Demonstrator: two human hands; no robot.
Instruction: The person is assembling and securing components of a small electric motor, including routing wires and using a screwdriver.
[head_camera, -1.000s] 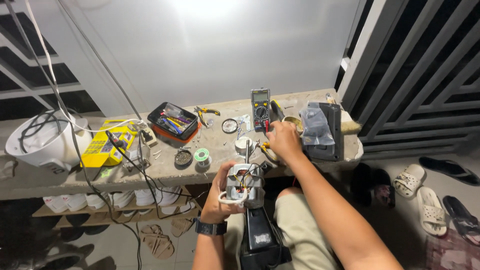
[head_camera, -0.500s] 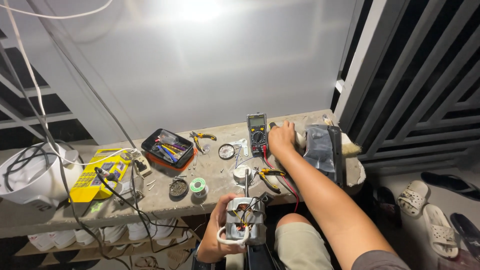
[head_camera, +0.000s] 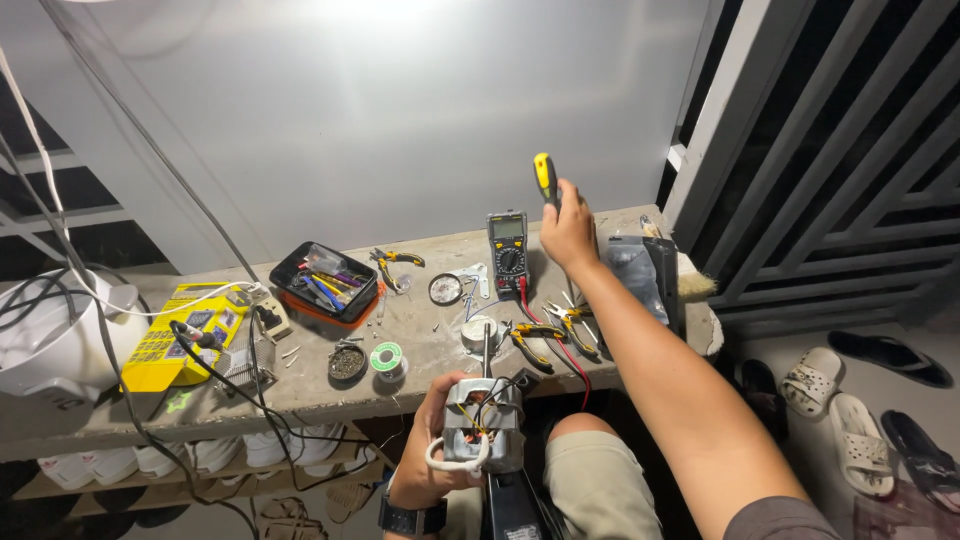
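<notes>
Motor (head_camera: 483, 425) held in left hand (head_camera: 430, 450) over lap, below bench (head_camera: 420, 350) edge. Right hand (head_camera: 568, 235) closed on yellow-black screwdriver (head_camera: 544, 180), raised above multimeter (head_camera: 508, 245). Risk: one-handed grip may slip, motor drops; loose wires could snag.

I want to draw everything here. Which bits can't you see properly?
Head view:
- Yellow-and-black-handled screwdriver: its tip is hidden by the right hand.
- Small grey electric motor: its underside is covered by the left hand.
- Black tray of small tools: contents too small to tell apart.
</notes>
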